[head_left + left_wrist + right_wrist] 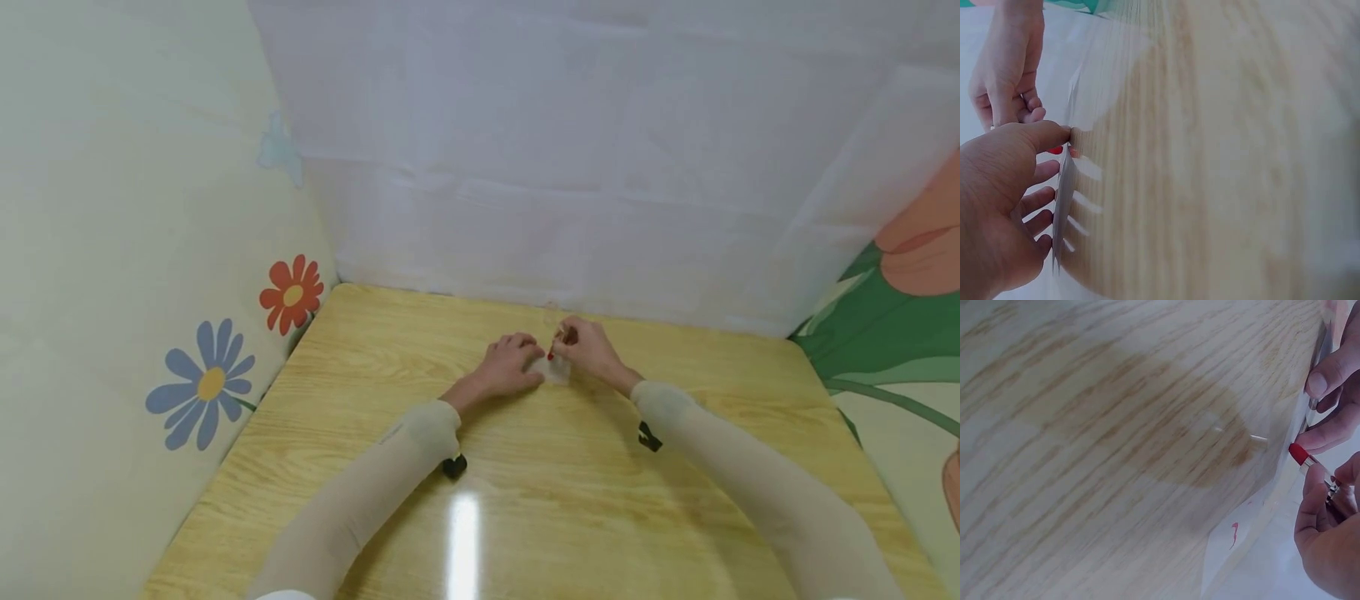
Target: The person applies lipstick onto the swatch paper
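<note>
Near the tabletop's (pixel 555 483) far edge, a right hand (pixel 590 347) is pinching an uncapped lipstick (pixel 1302 459) at a white sheet (pixel 557 371) — the left hand (pixel 512 367) is resting there, fingers extended — seemingly marking it, the next stroke calling for light pressure.

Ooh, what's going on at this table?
A person is holding a red lipstick in the fingers of their right hand. Their left hand touches a small white sheet on the wooden table. The lipstick's red tip is close to the sheet, where a red mark shows. Whether the tip is touching it is hard to tell.
</note>
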Demonstrator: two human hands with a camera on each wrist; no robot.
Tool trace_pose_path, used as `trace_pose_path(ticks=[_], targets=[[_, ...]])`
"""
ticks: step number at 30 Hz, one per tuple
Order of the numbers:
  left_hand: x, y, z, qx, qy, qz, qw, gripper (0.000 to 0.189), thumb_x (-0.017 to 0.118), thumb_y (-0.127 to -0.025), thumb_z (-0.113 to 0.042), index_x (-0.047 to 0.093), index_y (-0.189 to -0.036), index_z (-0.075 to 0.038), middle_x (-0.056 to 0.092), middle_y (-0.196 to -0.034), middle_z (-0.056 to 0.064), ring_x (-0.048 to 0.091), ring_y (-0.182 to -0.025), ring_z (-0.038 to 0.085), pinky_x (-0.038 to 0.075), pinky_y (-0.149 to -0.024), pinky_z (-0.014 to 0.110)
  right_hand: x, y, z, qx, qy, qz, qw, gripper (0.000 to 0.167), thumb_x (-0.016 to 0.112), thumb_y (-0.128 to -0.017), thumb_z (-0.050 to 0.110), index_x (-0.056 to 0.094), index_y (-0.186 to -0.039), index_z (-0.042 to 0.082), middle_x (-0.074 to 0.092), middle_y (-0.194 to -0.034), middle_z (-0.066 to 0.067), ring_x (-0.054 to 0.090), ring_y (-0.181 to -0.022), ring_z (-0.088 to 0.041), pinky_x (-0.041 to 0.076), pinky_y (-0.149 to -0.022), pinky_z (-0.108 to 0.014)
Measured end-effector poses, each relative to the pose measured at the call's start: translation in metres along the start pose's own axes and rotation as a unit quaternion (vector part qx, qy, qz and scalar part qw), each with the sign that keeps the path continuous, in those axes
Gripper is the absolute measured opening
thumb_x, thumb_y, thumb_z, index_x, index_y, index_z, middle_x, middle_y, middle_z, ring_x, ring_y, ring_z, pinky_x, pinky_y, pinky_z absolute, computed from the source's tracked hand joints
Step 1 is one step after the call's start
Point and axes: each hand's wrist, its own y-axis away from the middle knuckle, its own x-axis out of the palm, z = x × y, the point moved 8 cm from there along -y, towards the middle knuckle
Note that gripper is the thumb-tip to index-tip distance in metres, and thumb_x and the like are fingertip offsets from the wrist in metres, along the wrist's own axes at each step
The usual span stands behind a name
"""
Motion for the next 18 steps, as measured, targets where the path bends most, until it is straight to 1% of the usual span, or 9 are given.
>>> trace_pose_path(ticks=[3,8,13,18], targets=[[0.0009,-0.0005,-0.0002,-0.001,-0.003,-0.002,1.0000,0.051,0.063,-0.100,-0.042,0.059,-0.142,-0.015,0.041,-0.152,0.011,0.035,-0.139,0.035,0.030,-0.109,0.056,-0.0007,0.0021,0.0001,0.000,-0.005,0.003,1.0000,0.011,0.067,-0.093,0.004,0.065,-0.103,0.000,0.070,-0.090,-0.010,0.065,-0.079,-0.021,0.053,-0.066,-0.031],[0.0017,-0.0017,0.0000,-0.005,-0.001,-0.004,1.0000,0.051,0.063,-0.099,-0.043,0.058,-0.142,-0.016,0.040,-0.153,0.010,0.034,-0.139,0.033,0.029,-0.110,0.055,-0.0025,0.0037,-0.0003,-0.002,-0.001,0.002,1.0000,0.013,0.068,-0.093,0.004,0.066,-0.104,-0.001,0.070,-0.090,-0.011,0.066,-0.080,-0.022,0.054,-0.066,-0.032],[0.0016,-0.0008,-0.0004,-0.002,0.010,-0.006,0.9999,0.051,0.064,-0.099,-0.042,0.059,-0.142,-0.015,0.041,-0.153,0.010,0.034,-0.139,0.033,0.029,-0.110,0.056,-0.0019,0.0054,-0.0007,0.000,0.002,0.006,1.0000,0.014,0.068,-0.091,0.004,0.066,-0.104,-0.001,0.070,-0.090,-0.010,0.065,-0.080,-0.022,0.054,-0.067,-0.033],[0.0018,-0.0008,0.0005,-0.003,0.007,-0.006,1.0000,0.050,0.064,-0.100,-0.042,0.059,-0.142,-0.015,0.041,-0.152,0.011,0.035,-0.139,0.034,0.029,-0.110,0.056,-0.0016,0.0071,0.0003,-0.002,-0.003,0.006,1.0000,0.010,0.068,-0.091,0.004,0.067,-0.100,0.001,0.070,-0.089,-0.009,0.065,-0.079,-0.021,0.054,-0.066,-0.033]])
